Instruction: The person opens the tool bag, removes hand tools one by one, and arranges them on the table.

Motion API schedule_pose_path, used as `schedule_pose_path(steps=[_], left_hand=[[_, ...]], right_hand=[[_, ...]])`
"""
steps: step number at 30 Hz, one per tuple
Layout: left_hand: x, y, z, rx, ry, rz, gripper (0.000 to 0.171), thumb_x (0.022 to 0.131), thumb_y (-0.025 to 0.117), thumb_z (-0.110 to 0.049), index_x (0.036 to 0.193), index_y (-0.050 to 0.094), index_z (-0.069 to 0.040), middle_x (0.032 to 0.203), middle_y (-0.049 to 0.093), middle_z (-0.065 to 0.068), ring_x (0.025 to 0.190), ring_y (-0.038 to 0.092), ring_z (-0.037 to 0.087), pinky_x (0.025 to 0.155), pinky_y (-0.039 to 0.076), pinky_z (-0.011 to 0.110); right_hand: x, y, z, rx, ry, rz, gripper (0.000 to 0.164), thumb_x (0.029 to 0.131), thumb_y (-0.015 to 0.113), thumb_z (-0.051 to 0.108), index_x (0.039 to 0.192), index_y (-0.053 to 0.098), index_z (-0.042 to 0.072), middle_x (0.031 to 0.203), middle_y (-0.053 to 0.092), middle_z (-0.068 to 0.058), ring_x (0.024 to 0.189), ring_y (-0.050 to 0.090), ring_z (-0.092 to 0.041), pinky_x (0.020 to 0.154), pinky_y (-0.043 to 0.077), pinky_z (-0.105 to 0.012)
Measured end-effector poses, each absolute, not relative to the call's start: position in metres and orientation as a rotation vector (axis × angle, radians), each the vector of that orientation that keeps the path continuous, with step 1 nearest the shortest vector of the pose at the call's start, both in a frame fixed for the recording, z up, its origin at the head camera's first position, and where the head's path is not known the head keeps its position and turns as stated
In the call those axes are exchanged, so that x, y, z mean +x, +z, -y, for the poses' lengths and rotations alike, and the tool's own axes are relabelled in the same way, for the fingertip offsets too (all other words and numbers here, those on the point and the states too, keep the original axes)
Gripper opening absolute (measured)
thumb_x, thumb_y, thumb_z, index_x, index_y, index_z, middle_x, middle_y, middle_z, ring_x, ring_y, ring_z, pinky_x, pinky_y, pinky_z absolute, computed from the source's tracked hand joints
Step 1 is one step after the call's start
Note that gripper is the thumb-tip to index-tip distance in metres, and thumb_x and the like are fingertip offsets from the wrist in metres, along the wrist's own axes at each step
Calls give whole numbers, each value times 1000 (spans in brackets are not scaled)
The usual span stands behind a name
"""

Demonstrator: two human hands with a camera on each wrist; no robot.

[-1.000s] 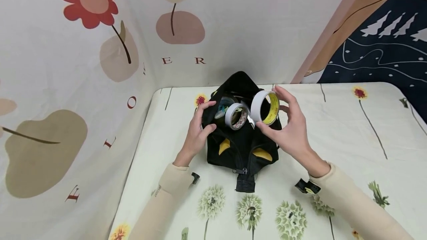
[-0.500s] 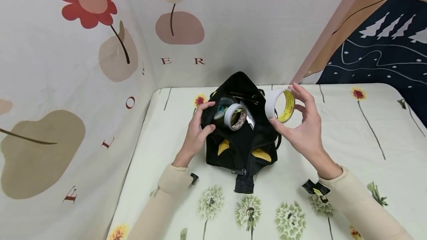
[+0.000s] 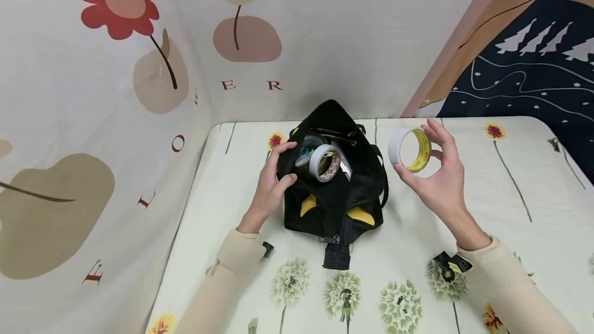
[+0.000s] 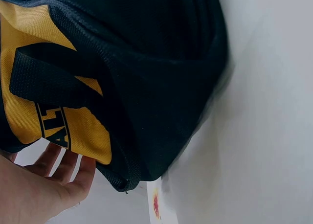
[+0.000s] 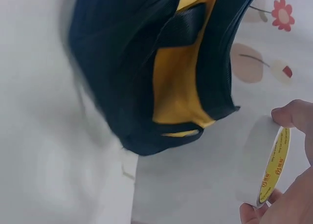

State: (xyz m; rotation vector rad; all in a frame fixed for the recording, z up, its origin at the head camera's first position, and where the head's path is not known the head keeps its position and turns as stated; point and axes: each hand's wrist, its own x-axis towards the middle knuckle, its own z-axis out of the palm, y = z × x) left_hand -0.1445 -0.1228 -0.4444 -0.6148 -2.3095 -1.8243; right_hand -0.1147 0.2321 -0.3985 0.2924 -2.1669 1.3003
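A: Nearest to us, what is there?

B: The tablecloth [image 3: 232, 189] with its dandelion print, then the strap end [image 3: 336, 257] of the black zippered bag [image 3: 331, 205], lying toward the person, with the zipper pull [image 3: 336, 239] just above it.

A: And the hands?

B: The left hand [image 3: 270, 184] grips the left edge of the bag's mouth, thumb on the near side. In the left wrist view its fingers lie against the yellow side panel [image 4: 88, 131]. The right hand [image 3: 441, 182] pinches the yellow-cored tape roll [image 3: 395, 147] across its diameter, thumb at the lower left, fingers at the upper right.

A: So where is that roll from the bag?

B: To its right, apart from it, with bare cloth showing between. That gap is what I'd judge matters most. The right hand alone has the roll; the left is on the bag's far flank, with the whole mouth between them.

A: Which way does the roll face?

B: It has no long side; the axis through its hole points toward the head camera and a little rightward.

A: Inside the mouth?

B: A smaller white tape roll [image 3: 316, 161]. Some things behind it I can't identify.

A: Farthest back?

B: The printed wall cloth [image 3: 334, 45].
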Motion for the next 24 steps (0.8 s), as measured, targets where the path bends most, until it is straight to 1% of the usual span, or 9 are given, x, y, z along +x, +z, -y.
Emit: schedule_pose_path(steps=[3,5,7,11,13,15,19,22,24], left_hand=[[-144,-444,123,-609,-1816,2319,69,93,53,-4,162,47,-5,169,48,12,148,45,32,123,36,60],[-144,-443,123,-609,-1814,2323,70,93,53,-5,162,46,-6,169,48,12,149,44,32,124,35,61],[-143,-443,123,-606,-1809,2326,69,93,52,-6,162,47,-6,169,48,12,149,44,32,124,35,61],[-143,-442,123,-608,-1807,2328,69,93,52,-7,162,47,-5,169,48,12,151,44,31,125,34,61],[-143,-442,123,-612,-1809,2327,70,92,53,-7,162,47,-5,169,48,12,151,43,31,125,34,60],[-143,-442,124,-614,-1810,2326,70,92,53,-7,162,47,-5,169,48,12,152,43,30,126,33,59],[-143,-442,124,-617,-1804,2327,69,93,53,-7,162,47,-5,168,49,12,153,42,29,128,30,58],[-144,-443,124,-623,-1809,2321,69,93,53,-7,162,47,-5,169,48,13,156,40,30,130,28,60],[-144,-443,124,-625,-1812,2318,69,93,54,-7,162,47,-4,169,48,14,156,40,31,130,28,61]], right_hand=[[-115,-403,-237,275,1269,2190,104,73,90,-8,166,48,9,157,60,-22,139,51,-4,97,40,-19],[-116,-405,-240,259,1244,2208,103,74,90,-6,167,47,10,158,60,-22,139,51,-6,97,39,-19],[-118,-407,-243,242,1217,2231,103,75,90,-3,167,46,11,158,60,-22,139,52,-13,97,38,-19],[-121,-411,-248,212,1172,2272,103,77,91,0,168,45,9,158,60,-23,138,53,-34,96,35,-21],[-122,-412,-250,202,1157,2293,103,77,91,0,168,44,9,157,60,-25,138,52,-41,96,35,-23],[-124,-414,-252,194,1147,2315,104,77,92,1,169,43,8,157,60,-26,139,52,-45,96,34,-27],[-127,-417,-255,174,1146,2359,106,77,93,1,170,42,10,157,59,-28,136,51,-47,96,34,-34],[-129,-420,-257,159,1146,2398,108,76,93,1,170,41,11,157,59,-29,133,50,-48,96,34,-42],[-131,-422,-258,152,1146,2425,109,76,94,0,170,40,10,157,58,-30,134,49,-50,97,36,-51]])
